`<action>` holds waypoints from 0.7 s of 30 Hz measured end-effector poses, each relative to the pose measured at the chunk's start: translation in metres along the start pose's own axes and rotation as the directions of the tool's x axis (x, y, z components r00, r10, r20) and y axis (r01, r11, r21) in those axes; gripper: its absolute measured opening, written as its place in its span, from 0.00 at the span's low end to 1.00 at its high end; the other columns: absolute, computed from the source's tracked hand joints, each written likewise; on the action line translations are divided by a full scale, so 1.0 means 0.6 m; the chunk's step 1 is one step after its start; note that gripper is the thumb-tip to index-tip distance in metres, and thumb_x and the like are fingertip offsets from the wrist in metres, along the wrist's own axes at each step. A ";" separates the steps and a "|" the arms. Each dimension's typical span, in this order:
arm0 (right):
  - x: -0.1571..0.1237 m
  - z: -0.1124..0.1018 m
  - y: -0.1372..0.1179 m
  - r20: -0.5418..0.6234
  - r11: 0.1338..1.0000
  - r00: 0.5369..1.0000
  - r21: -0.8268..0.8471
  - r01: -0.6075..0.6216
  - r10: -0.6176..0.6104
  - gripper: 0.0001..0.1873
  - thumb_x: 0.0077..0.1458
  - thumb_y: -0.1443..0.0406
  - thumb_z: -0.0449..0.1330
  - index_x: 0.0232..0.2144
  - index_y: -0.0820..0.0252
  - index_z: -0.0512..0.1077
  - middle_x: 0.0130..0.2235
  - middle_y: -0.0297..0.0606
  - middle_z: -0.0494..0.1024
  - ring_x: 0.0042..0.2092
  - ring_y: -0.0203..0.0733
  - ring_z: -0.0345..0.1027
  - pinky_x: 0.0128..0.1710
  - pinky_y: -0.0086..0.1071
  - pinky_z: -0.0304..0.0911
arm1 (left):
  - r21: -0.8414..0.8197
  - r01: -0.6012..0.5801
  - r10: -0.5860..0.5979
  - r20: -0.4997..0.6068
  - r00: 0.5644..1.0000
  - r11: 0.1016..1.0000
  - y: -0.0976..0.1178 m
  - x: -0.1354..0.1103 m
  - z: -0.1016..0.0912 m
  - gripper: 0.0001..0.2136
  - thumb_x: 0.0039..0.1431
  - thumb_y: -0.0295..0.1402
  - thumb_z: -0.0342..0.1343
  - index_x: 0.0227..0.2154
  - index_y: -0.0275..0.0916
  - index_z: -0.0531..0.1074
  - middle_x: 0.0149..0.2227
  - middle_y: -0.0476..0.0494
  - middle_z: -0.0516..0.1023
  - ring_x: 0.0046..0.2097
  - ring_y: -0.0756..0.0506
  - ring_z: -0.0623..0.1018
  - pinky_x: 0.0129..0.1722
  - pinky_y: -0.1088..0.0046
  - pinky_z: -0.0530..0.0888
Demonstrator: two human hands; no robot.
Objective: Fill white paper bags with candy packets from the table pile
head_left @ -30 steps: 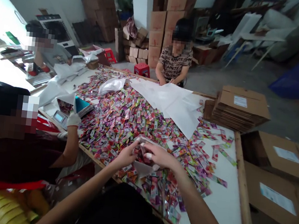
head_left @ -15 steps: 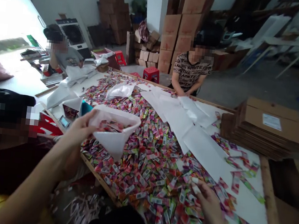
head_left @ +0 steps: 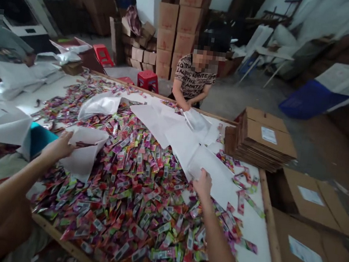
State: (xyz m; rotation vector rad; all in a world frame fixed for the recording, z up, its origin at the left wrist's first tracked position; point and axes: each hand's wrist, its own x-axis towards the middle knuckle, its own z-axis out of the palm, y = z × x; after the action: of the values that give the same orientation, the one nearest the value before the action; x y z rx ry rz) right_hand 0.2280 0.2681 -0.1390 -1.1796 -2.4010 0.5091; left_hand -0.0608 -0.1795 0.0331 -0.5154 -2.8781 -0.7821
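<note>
My left hand (head_left: pixel 59 147) is closed on the rim of an open white bag (head_left: pixel 79 160), which has small packets inside. This bag is low over the left part of a wide heap of colourful small packets (head_left: pixel 143 186). Farther right, my right hand (head_left: pixel 203 184) has its fingers closed at the near edge of a flat white bag (head_left: pixel 212 173). That bag belongs to a row of overlapping flat white bags (head_left: pixel 176 137) lying across the heap.
Across the table, a person (head_left: pixel 196 74) handles a white bag. Stacked flat cartons (head_left: pixel 265 137) stand at the table's right corner, with more cartons (head_left: pixel 308 251) below. At left are filled white bags (head_left: pixel 1 124). Red stools (head_left: pixel 148 81) stand behind.
My view has turned right. My right hand has moved from over the packets to the flat white bags. My left hand has lowered its bag towards the heap.
</note>
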 end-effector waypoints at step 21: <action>-0.298 -0.350 -0.052 0.438 0.681 0.522 0.470 0.562 -0.732 0.09 0.51 0.64 0.55 0.24 0.51 0.75 0.29 0.38 0.72 0.33 0.42 0.66 0.30 0.31 0.60 | -0.486 -0.761 0.887 0.386 0.254 0.429 0.350 -0.384 0.040 0.10 0.57 0.35 0.54 0.40 0.40 0.73 0.39 0.42 0.77 0.42 0.43 0.76 0.45 0.71 0.71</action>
State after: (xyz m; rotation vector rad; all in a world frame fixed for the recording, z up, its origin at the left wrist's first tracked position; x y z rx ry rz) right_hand 0.4147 0.1350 0.0180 0.1364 -2.8964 1.0126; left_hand 0.2283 -0.0649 0.0659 -2.4703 -2.2309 -0.7391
